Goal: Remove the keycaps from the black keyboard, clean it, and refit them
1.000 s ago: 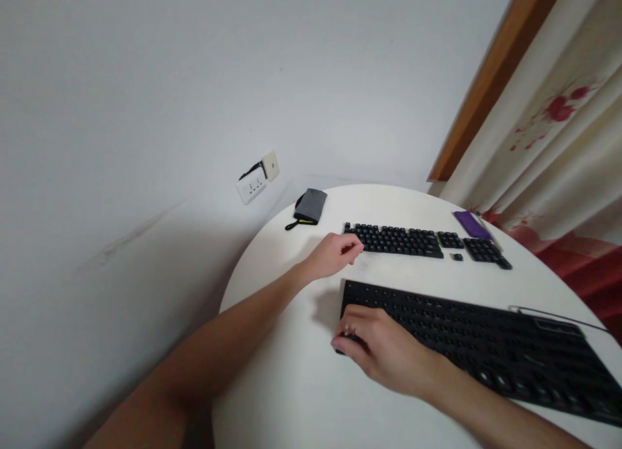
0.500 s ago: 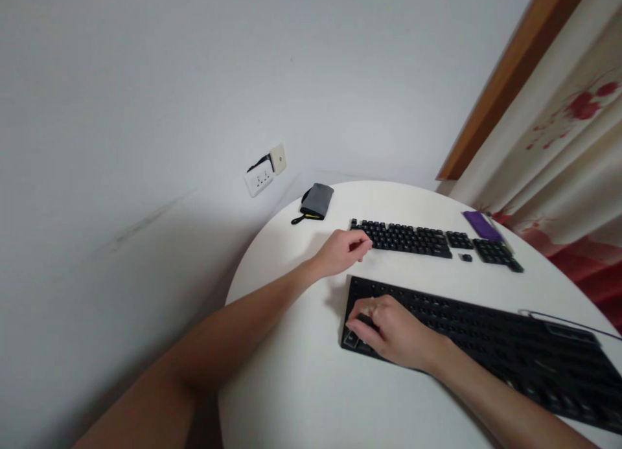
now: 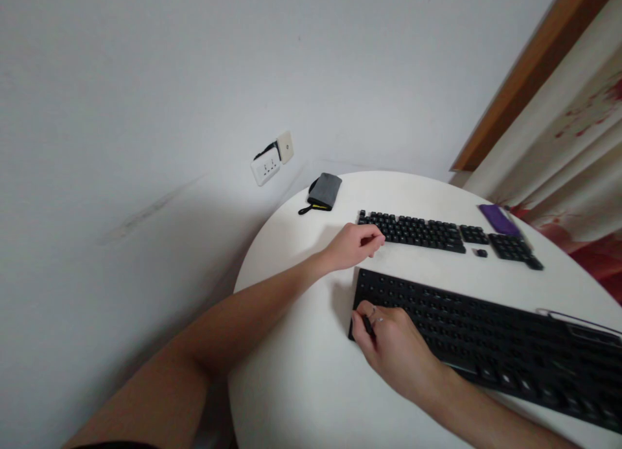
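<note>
My right hand (image 3: 396, 345) is closed in a pinch at the near left corner of a black keyboard (image 3: 466, 319). Its fingertips cover that corner, and what they hold, if anything, is hidden. Over most of this keyboard, rows of small switches show without caps. Farther back, black keycaps (image 3: 422, 234) lie on the table, laid out in keyboard order. My left hand (image 3: 354, 247) has its fingers curled together at the left end of these keycaps. Whether something small is between them cannot be made out.
A grey pouch (image 3: 325, 191) with a black loop lies on the white round table (image 3: 291, 371) by the wall. One loose keycap (image 3: 481, 253) sits apart from the rows. A purple item (image 3: 499, 220) is at the back right. A wall socket (image 3: 266, 166) and a curtain (image 3: 558, 157) border the table.
The view has shifted slightly, so things sit farther right and a little higher. My right fingertips have closed over the keyboard's near left corner, where a keycap showed before. My left hand stays by the keycaps.
</note>
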Demonstrator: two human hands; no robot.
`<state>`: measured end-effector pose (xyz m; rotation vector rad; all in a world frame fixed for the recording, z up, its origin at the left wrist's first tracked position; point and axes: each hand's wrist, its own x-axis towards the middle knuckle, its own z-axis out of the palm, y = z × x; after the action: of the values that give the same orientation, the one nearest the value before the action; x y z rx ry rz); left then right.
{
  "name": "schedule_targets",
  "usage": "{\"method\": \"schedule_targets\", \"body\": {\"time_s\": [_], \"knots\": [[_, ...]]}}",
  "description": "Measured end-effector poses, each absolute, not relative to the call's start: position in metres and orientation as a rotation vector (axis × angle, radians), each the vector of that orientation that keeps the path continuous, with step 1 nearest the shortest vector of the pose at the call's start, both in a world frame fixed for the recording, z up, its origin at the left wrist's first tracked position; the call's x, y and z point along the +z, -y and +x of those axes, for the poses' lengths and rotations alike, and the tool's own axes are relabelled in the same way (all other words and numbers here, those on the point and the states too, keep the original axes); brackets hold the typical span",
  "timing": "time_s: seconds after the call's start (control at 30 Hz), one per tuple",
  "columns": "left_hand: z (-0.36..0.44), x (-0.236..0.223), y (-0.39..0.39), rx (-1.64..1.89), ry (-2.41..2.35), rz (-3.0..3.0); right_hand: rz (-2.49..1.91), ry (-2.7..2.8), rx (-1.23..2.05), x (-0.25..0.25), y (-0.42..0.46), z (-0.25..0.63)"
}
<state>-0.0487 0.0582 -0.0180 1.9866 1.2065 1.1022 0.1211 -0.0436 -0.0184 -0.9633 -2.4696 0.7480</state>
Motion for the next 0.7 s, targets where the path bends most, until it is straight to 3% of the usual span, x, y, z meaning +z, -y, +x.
{"method": "schedule_targets", "body": {"time_s": [0.17,0.43,0.53,0.7], "knots": [[-0.048,-0.017,-0.056,1.093,-1.212,1.964,-0.943,2.227,1.137,-0.018,0.027,0.122],[-0.048,-0.017,-0.056,1.102,-1.148,1.904,-1.045,1.880,1.417,-0.032,0.023,0.124],[-0.047,-0.015,-0.056,1.164,-1.076,1.807,-1.040,1.710,1.403,-0.020,0.010,0.128],[-0.040,-0.013,-0.056,1.144,-0.878,1.471,-0.965,1.506,1.100,-0.002,-0.033,0.143]]}}
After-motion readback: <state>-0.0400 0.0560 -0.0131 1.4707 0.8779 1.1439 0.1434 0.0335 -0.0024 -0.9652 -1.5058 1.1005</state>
